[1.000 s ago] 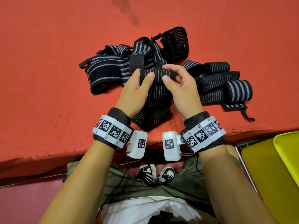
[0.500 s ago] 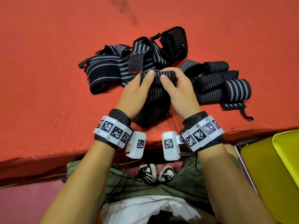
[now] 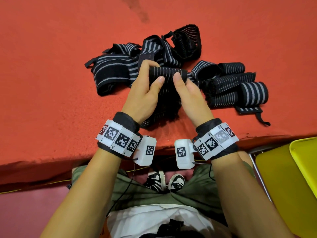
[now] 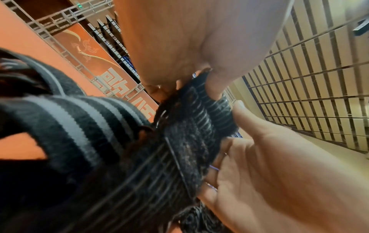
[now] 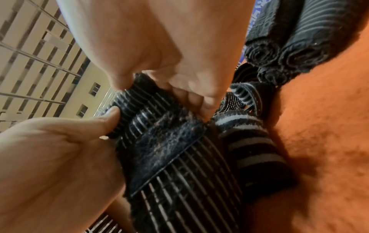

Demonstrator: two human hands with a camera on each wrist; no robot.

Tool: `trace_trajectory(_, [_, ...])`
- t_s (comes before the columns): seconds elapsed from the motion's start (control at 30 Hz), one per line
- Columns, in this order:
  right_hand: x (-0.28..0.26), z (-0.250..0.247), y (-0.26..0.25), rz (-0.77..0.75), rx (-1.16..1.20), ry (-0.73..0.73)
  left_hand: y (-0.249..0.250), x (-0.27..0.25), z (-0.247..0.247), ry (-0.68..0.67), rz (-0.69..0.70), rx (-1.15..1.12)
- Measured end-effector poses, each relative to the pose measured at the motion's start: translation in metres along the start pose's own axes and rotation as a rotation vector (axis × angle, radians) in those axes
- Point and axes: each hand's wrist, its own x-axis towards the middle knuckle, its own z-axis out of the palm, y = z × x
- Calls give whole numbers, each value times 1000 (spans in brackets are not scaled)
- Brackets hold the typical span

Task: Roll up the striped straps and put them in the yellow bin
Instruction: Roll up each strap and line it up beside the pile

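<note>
While both thumbs pin the half-rolled striped strap (image 3: 167, 73) at frame center, left hand (image 3: 142, 93) and right hand (image 3: 190, 98) each pinch an end. Tip: keep the edges lined up and tension even so the roll stays tight. Compared to 1 second back, the roll looks fatter. Yellow bin (image 3: 303, 169) waits lower right.

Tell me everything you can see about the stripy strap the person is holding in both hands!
The strap is black stretchy-looking fabric with thin pale stripes and a fuzzy black patch near its rolled end. That far end is rolled into a short tube; the rest hangs loose toward the person onto the red cloth. The left hand and right hand pinch the roll, thumbs on its near side.
</note>
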Motion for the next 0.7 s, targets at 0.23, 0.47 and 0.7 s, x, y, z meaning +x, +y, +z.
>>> trace_trajectory(0.23, [3, 1, 2, -10, 43, 48, 3, -2, 0, -45, -94, -164])
trace_trajectory(0.47, [4, 3, 6, -125, 19, 119, -1, 0, 3, 34, -190, -53])
trace_trajectory(0.7, [5, -1, 7, -63, 17, 128, -5, -1, -1, -17, 4, -43])
